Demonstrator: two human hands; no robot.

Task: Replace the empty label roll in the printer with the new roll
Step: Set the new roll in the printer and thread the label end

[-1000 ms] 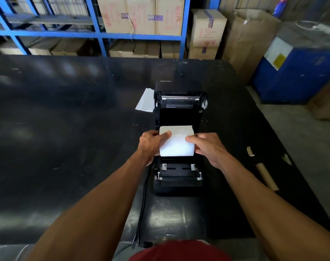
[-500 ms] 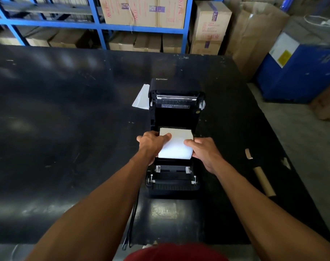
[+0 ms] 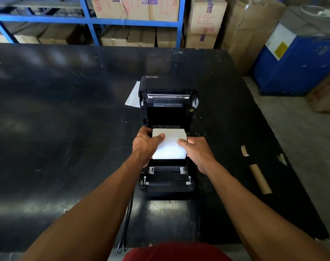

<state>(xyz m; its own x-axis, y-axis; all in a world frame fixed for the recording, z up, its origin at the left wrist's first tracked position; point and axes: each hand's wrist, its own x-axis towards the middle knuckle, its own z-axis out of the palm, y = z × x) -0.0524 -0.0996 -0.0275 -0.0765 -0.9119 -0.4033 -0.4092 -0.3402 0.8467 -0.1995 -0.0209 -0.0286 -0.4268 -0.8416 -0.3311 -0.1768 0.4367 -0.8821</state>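
A black label printer (image 3: 168, 181) stands on the black table (image 3: 66, 129) with its lid (image 3: 168, 98) swung up and back. A white label roll (image 3: 169, 146) sits low in the printer's open bay. My left hand (image 3: 145, 146) grips the roll's left end, thumb on top. My right hand (image 3: 196, 151) grips its right end. Both thumbs press on the white paper. A bare brown cardboard core (image 3: 260, 178) lies on the table to the right of the printer.
A white sheet (image 3: 133, 96) lies behind the printer's left side. A black cable (image 3: 127, 223) runs from the printer off the table's near edge. Paper scraps (image 3: 244, 150) lie at right. Blue shelving (image 3: 89, 21) with cartons stands behind; a blue bin (image 3: 299, 59) is at far right.
Both hands have lowered the white roll a little deeper into the printer's bay. My head has shifted, so the printer appears slightly higher in view.
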